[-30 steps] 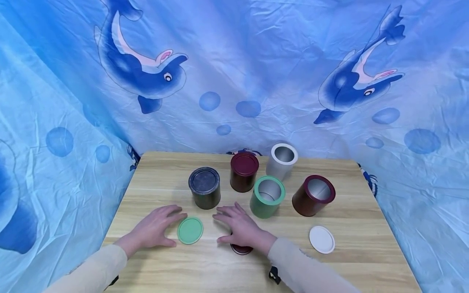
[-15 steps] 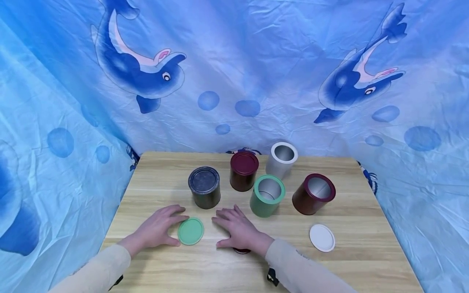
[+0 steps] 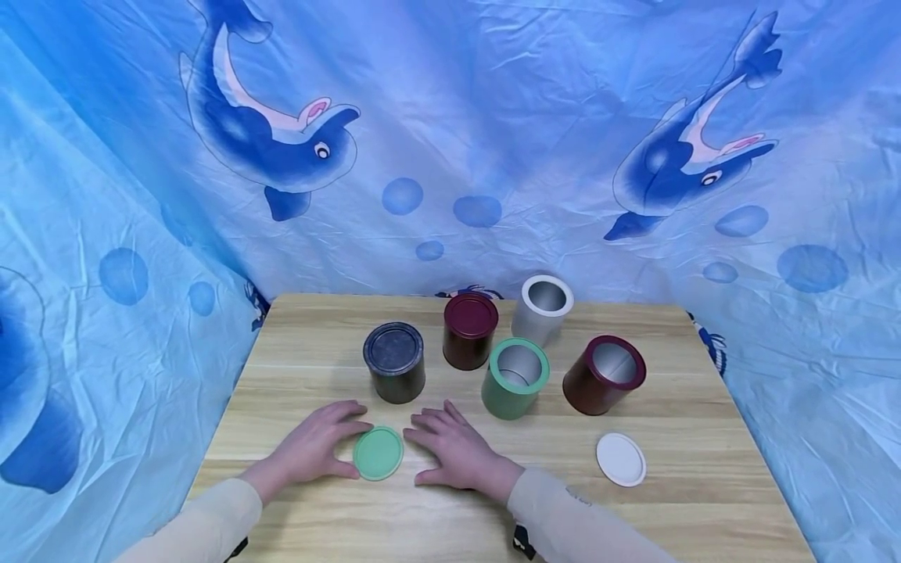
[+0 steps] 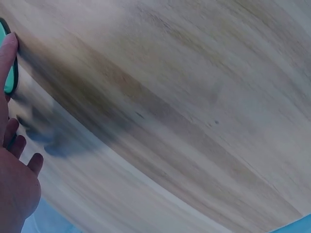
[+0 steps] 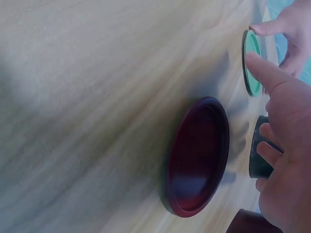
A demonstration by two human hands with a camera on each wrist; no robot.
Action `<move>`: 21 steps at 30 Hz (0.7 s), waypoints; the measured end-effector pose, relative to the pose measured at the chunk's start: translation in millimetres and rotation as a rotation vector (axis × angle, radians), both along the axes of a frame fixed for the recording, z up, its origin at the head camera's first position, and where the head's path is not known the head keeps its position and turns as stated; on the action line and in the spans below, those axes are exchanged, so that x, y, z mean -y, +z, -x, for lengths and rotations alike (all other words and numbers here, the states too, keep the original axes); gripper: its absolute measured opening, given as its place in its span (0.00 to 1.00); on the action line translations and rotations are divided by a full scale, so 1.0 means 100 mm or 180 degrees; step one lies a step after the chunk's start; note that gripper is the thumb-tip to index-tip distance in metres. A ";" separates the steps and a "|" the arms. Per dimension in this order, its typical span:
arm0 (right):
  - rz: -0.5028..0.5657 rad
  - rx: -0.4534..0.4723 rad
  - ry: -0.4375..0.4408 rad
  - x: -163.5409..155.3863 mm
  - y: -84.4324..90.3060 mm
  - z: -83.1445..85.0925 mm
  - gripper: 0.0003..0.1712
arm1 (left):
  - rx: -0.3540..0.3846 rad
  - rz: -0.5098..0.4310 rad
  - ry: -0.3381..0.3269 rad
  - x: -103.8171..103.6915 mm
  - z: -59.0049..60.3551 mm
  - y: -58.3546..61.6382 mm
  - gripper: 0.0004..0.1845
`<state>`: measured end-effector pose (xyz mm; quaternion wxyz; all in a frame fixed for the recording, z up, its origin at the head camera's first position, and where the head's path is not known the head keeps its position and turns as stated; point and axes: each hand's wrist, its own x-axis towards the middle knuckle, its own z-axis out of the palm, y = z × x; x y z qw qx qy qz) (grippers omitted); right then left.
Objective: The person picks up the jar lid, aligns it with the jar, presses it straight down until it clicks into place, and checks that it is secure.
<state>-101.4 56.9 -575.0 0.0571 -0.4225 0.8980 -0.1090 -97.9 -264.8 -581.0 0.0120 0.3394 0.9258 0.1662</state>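
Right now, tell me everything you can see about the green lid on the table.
The green lid is a flat, round disc in mint green with a slightly raised rim, smooth and matte like painted metal or plastic. It lies flat on the wooden table near the front edge, in front of the dark tin. The left hand touches its left edge with thumb and fingertips, and the right hand rests just to its right.

Head view above table [image 3: 704, 438], wrist views close — all share green lid [image 3: 378, 453]

Green lid [image 3: 378, 453], maroon lid [image 5: 197, 156], white lid [image 3: 621, 460], blue dolphin-print cloth [image 3: 450, 133].
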 end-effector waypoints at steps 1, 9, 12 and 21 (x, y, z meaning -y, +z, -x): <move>-0.0006 -0.0011 -0.0011 0.01 -0.01 -0.01 0.45 | -0.0005 -0.0004 0.0002 -0.01 0.00 0.00 0.41; -0.0093 -0.0073 -0.0145 0.04 -0.07 -0.05 0.47 | -0.0027 -0.0036 0.0057 -0.07 -0.04 -0.04 0.41; -0.0059 -0.0123 -0.0153 0.04 -0.10 -0.07 0.47 | -0.0001 -0.0040 0.0108 -0.09 -0.07 -0.05 0.42; -0.0054 -0.0272 -0.0185 0.09 -0.19 -0.10 0.48 | -0.0006 -0.0039 0.0174 -0.10 -0.10 -0.07 0.45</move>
